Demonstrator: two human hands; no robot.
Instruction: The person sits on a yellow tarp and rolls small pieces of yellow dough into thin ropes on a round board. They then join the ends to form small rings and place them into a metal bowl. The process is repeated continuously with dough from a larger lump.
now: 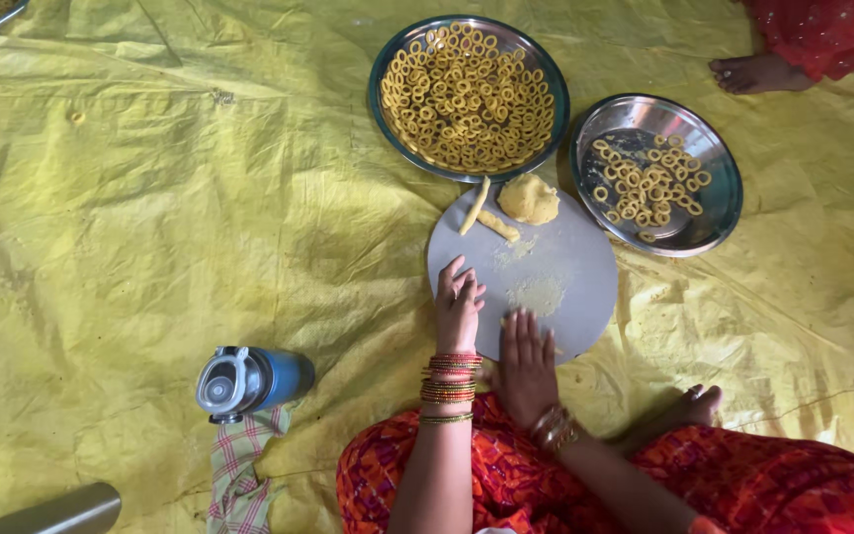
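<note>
Nearest, lap in orange-red patterned cloth, forearms reaching out over it, stack of red and gold bangles [450,381] on the left wrist. Left hand [459,302] resting at the near-left edge of a round grey board [575,267], fingers together and slightly curled, holding nothing that shows. Right hand [526,361] pressed flat, palm down, on the board's near edge, fingers straight and close; whatever lies beneath hidden, so cannot tell if dough sits under it.

Far side of the board: yellow dough lump [529,199], two short dough sticks [498,225] just beside it, floury smears between them and the hands. Beyond, touching the board's far rim, a steel plate [555,133] packed with dough rings [468,96]; to its right a second steel plate [644,124], only partly filled.

Judging by the flat palm, likely the rolling stage: thinning a piece into a strip. Next move would call for even, light pressure, then closing the strip into a ring.

Elsewhere on the yellow sheet [150,198]: blue flask [254,381] lying on a checked cloth [239,465], another person's foot [758,72] at the far right.
</note>
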